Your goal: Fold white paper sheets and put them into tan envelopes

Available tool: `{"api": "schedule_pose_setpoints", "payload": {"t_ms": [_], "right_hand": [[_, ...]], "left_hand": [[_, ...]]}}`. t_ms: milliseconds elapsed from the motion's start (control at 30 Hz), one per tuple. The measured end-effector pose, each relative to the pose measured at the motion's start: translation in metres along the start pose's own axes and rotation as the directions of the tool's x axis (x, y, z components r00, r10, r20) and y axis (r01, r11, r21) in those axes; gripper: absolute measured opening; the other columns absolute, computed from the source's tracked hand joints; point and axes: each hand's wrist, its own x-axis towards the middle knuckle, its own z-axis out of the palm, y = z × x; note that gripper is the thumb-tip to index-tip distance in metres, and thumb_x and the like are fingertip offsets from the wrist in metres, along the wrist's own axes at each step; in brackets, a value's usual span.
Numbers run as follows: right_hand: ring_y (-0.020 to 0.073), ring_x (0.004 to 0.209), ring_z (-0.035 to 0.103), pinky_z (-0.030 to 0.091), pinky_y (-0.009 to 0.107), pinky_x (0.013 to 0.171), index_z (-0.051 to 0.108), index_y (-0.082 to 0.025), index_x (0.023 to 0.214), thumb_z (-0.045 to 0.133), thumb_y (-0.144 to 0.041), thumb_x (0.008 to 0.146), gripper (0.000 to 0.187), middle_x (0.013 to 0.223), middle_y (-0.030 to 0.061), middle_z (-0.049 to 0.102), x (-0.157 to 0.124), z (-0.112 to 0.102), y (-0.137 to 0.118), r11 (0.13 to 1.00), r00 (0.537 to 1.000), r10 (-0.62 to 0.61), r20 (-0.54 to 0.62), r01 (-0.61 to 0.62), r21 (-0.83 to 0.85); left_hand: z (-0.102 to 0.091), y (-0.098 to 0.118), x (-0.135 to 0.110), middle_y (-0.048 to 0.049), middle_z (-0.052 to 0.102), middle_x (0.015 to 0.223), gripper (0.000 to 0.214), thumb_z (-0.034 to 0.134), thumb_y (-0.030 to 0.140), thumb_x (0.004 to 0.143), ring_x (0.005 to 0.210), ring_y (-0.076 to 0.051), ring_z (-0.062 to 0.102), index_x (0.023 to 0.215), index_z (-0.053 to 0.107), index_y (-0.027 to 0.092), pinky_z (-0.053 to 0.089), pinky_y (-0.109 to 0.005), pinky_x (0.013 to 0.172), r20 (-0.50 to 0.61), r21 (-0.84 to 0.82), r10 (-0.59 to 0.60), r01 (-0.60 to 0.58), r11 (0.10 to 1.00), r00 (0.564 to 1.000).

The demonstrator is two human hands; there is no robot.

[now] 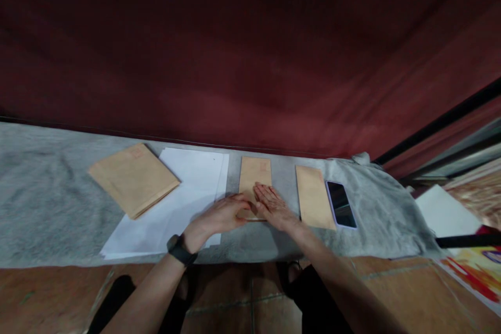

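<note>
Grey cloth surface (78, 242), dark red backdrop (250, 78), brown tiled floor (223, 297). Centre: oblong brown paper envelope (248, 173), contents hidden; our right hand (274, 206) flat on it, gripping nothing; our left hand (227, 213) half-curled at its near end, grip we cannot tell. Left: squarish brown paper envelopes (135, 177), stacked, overlapping white paper sheets (188, 188). Right: slim brown envelope (314, 198), black-screened lilac-edged phone (341, 204).

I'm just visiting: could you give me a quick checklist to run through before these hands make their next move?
1. Right hand flat on the middle brown envelope: ok.
2. Left hand gripping that envelope: cannot tell; its fingers curl at the near left edge.
3. White sheets squared up: not ok, edges are spread.
4. White sheets uncovered: not ok, the brown envelope stack overlaps them.
5. Smartphone apart from both hands: ok.
</note>
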Motion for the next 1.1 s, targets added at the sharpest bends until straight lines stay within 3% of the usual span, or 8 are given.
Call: {"api": "schedule_pose_setpoints", "payload": {"t_ms": [133,267,500,633,900,1100], "right_hand": [[0.0206,0.151,0.025,0.022,0.046,0.125,0.029,-0.022,0.157,0.036,-0.049,0.104,0.060,0.163,0.0083,0.027,-0.025,-0.001,-0.007,0.996,0.999,-0.041,-0.006,0.041,0.083],[0.0235,0.149,0.032,0.027,0.050,0.122,0.037,-0.024,0.153,0.058,-0.042,0.096,0.064,0.160,0.0094,0.034,-0.037,0.003,-0.009,0.986,0.994,-0.068,-0.087,0.080,0.147],[0.0228,0.140,0.046,0.038,0.049,0.117,0.053,-0.027,0.143,0.054,-0.028,0.097,0.046,0.150,0.0070,0.051,-0.028,0.006,-0.005,0.975,0.975,-0.065,-0.210,0.107,0.196],[0.0221,0.137,0.049,0.040,0.047,0.115,0.055,-0.028,0.141,0.049,-0.023,0.097,0.044,0.147,0.0061,0.055,-0.027,0.006,-0.006,0.974,0.970,-0.040,-0.240,0.091,0.206],[0.0220,0.137,0.048,0.039,0.045,0.117,0.054,-0.023,0.142,0.047,-0.020,0.097,0.046,0.147,0.0062,0.054,-0.029,0.008,-0.014,0.977,0.961,0.002,-0.276,0.057,0.206],[0.0237,0.138,0.046,0.036,0.046,0.117,0.045,-0.021,0.149,0.040,-0.016,0.098,0.051,0.151,0.0072,0.050,-0.030,0.010,-0.024,0.996,0.962,0.006,-0.274,0.018,0.087]], "left_hand": [[0.004,0.007,-0.004,-0.0046,0.064,0.116,0.035,0.075,0.022,0.072,0.111,-0.024,0.059,0.106,0.068,0.024,0.045,-0.035,0.102,0.000,0.114,0.013,-0.013,0.993,1.000],[0.009,0.008,-0.008,-0.0061,0.062,0.123,0.041,0.075,0.021,0.073,0.120,-0.027,0.055,0.113,0.065,0.025,0.041,-0.040,0.107,-0.016,0.162,0.001,0.001,0.987,1.000],[0.019,0.004,-0.008,-0.0062,0.062,0.125,0.030,0.060,0.012,0.085,0.123,-0.025,0.053,0.112,0.065,0.025,0.038,-0.042,0.111,-0.060,0.165,-0.016,0.026,0.986,0.998],[0.028,0.005,-0.008,-0.0083,0.058,0.126,0.030,0.057,0.008,0.083,0.125,-0.026,0.052,0.109,0.064,0.022,0.040,-0.043,0.111,-0.154,0.139,-0.072,0.094,0.986,0.985],[0.045,0.019,-0.003,-0.0131,0.057,0.122,0.060,0.065,0.016,0.080,0.118,-0.031,0.056,0.137,0.046,0.018,0.046,-0.044,0.102,-0.374,0.086,-0.326,0.383,0.920,0.868],[0.050,0.019,0.000,-0.0141,0.062,0.123,0.083,0.071,0.022,0.078,0.113,-0.031,0.063,0.149,0.028,0.020,0.048,-0.040,0.094,-0.388,-0.025,-0.475,0.506,0.862,0.790]]}}
